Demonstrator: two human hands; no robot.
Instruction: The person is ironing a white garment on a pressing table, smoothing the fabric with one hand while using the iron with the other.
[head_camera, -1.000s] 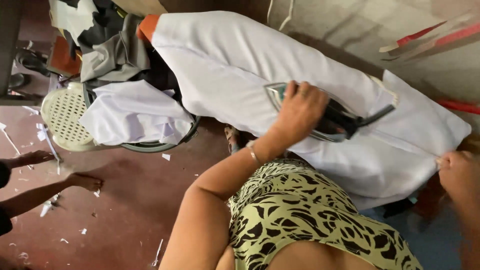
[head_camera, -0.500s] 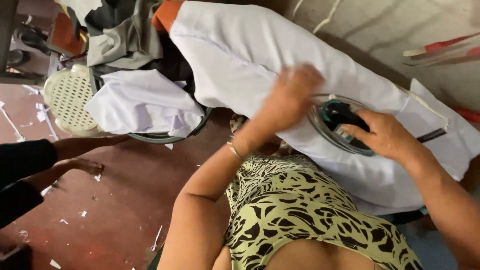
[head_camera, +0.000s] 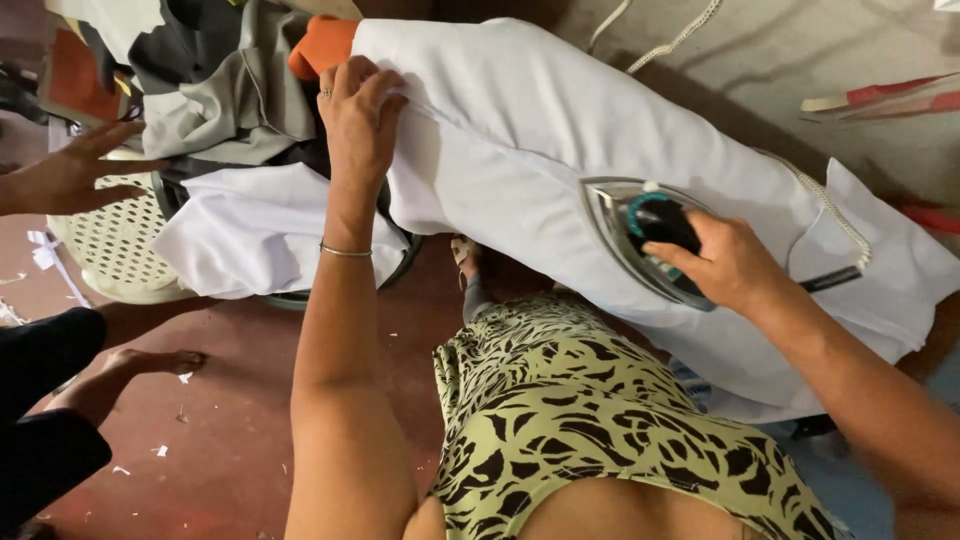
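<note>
A white cloth (head_camera: 520, 130) lies spread over an ironing board with an orange end (head_camera: 318, 45). My right hand (head_camera: 730, 262) grips the dark handle of a steel iron (head_camera: 625, 235) that rests on the cloth at the right. My left hand (head_camera: 360, 115) reaches far left and pinches the cloth's edge near the board's orange tip. I wear a green and black patterned dress (head_camera: 590, 420).
A pile of white and grey garments (head_camera: 250, 220) sits in a basket at left, next to a white perforated plastic seat (head_camera: 110, 240). Another person's hand (head_camera: 70, 175) hovers over it; their foot (head_camera: 150, 362) rests on the red floor. A cord (head_camera: 830, 215) trails at right.
The iron passed from my left hand to my right hand. My left hand then moved left along the cloth to its far edge. The other person's hand rose over the seat.
</note>
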